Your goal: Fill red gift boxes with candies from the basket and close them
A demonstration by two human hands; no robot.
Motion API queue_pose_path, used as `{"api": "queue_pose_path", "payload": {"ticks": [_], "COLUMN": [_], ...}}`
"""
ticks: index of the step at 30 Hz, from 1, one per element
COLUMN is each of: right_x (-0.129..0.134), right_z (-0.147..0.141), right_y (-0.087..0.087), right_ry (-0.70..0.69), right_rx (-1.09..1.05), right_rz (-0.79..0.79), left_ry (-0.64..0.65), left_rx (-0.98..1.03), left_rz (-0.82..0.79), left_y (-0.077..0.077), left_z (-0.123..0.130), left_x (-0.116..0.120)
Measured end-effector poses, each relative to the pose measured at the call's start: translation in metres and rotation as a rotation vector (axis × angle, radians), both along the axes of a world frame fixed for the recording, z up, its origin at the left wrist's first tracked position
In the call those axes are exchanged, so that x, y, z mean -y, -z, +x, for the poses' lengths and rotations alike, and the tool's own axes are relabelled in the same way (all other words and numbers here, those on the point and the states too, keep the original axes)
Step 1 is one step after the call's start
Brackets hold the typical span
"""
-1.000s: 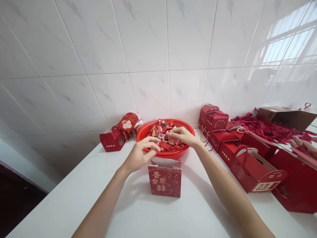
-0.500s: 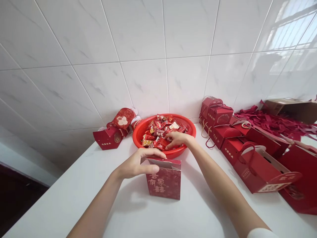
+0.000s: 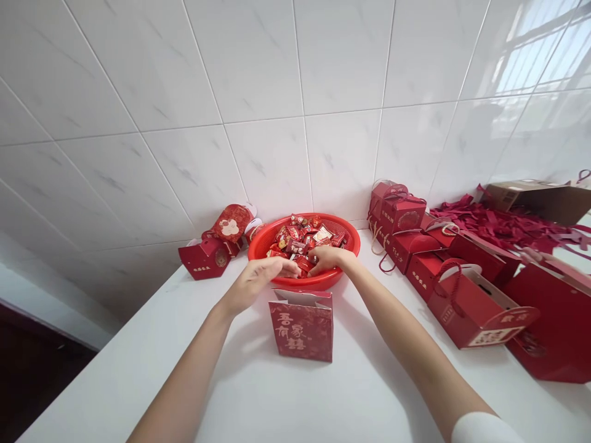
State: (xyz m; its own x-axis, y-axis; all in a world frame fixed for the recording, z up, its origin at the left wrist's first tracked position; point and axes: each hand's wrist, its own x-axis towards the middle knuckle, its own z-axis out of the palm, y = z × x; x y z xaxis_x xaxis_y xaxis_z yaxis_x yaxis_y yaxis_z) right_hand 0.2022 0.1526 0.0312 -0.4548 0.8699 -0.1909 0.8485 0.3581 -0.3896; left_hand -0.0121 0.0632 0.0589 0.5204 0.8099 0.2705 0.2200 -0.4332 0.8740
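Note:
A red plastic basket (image 3: 305, 285) holds a heap of wrapped candies (image 3: 296, 247). My right hand (image 3: 329, 258) reaches into its right side, touching the candies with thumb and fingers apart; some fingertips are hidden among the wrappers. Over the near left rim, my left hand (image 3: 258, 280) is open with its fingers stretched toward the candies, holding nothing. Between my forearms, a red paper gift box (image 3: 302, 329) with pale characters stands upright on the white table (image 3: 295, 406). Its top is open, and neither hand touches it.
Small red boxes (image 3: 205, 257) sit left of the basket. Several red gift boxes with cord handles (image 3: 475, 307) line the right side. Behind them lie dark red ribbons (image 3: 484, 215) and an open cardboard box (image 3: 538, 200). A tiled wall (image 3: 263, 160) borders the table's back.
My left hand has let go of the gift box and moved forward to the basket's near rim. My right hand stays among the candies. The view has shifted slightly.

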Motion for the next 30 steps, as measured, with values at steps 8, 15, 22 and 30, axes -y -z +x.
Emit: {"api": "queue_pose_path", "payload": {"ticks": [8, 15, 22, 30], "right_x": [0.005, 0.007, 0.013, 0.016], "right_z": [-0.004, -0.003, -0.004, -0.002], "right_y": [-0.003, -0.003, -0.007, -0.003], "right_ry": [0.079, 0.275, 0.461, 0.567], "right_rx": [-0.004, 0.012, -0.042, -0.131], "right_rz": [0.037, 0.141, 0.265, 0.334], "left_ry": [-0.061, -0.077, -0.102, -0.136], "left_rx": [-0.840, -1.049, -0.951, -0.615], "left_rz": [-0.049, -0.034, -0.016, -0.101], "left_y": [0.000, 0.025, 0.032, 0.031], "left_z": [0.009, 0.036, 0.035, 0.037], "left_x": [-0.070, -0.099, -0.103, -0.098]}}
